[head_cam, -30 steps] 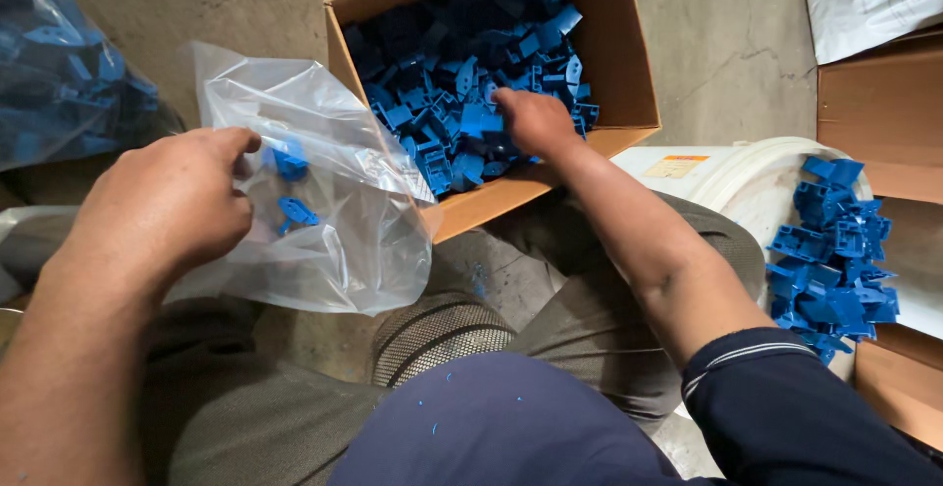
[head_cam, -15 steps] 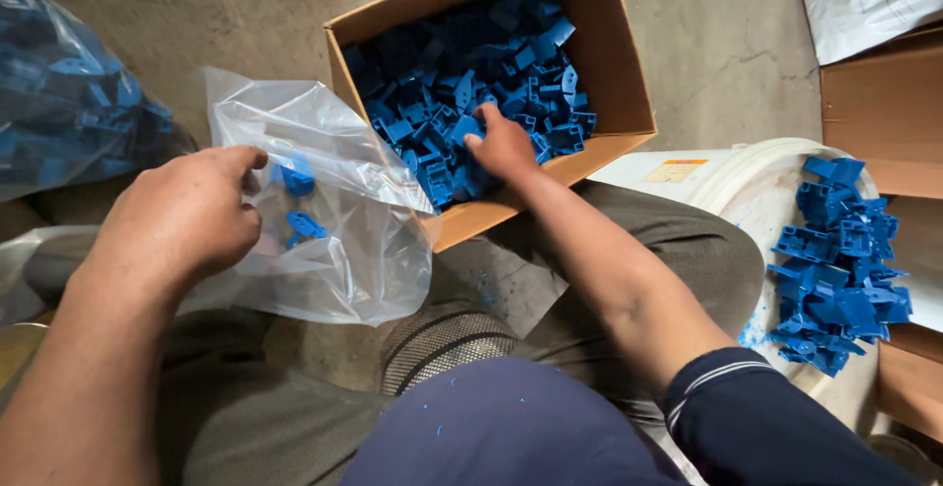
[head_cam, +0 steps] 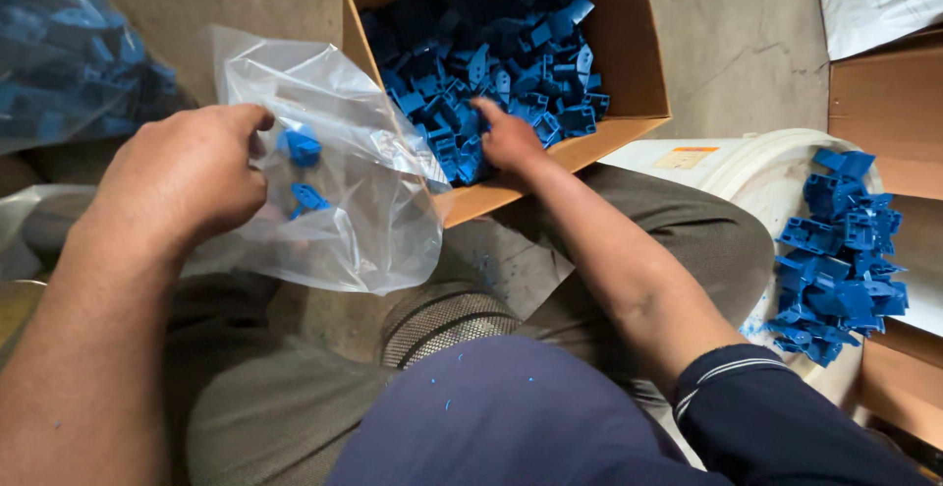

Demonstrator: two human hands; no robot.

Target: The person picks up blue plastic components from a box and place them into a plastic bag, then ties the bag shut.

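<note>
My left hand [head_cam: 187, 176] grips the mouth of a clear plastic bag [head_cam: 344, 167] and holds it up over my lap. A few blue plastic parts [head_cam: 303, 167] lie inside the bag. My right hand [head_cam: 511, 137] reaches into an open cardboard box [head_cam: 638, 63] on the floor and rests on the heap of blue plastic parts [head_cam: 491, 63] in it. Its fingers are curled down among the pieces; whether they hold any is hidden.
A white bucket [head_cam: 766, 176] at the right carries a pile of blue parts [head_cam: 840, 250] on top. A filled clear bag of blue parts [head_cam: 69, 54] lies top left. More cardboard boxes [head_cam: 884, 117] stand along the right edge, on a concrete floor [head_cam: 747, 44].
My right hand has slid a little toward the near side of the box among the parts. The left hand and bag have held nearly still.
</note>
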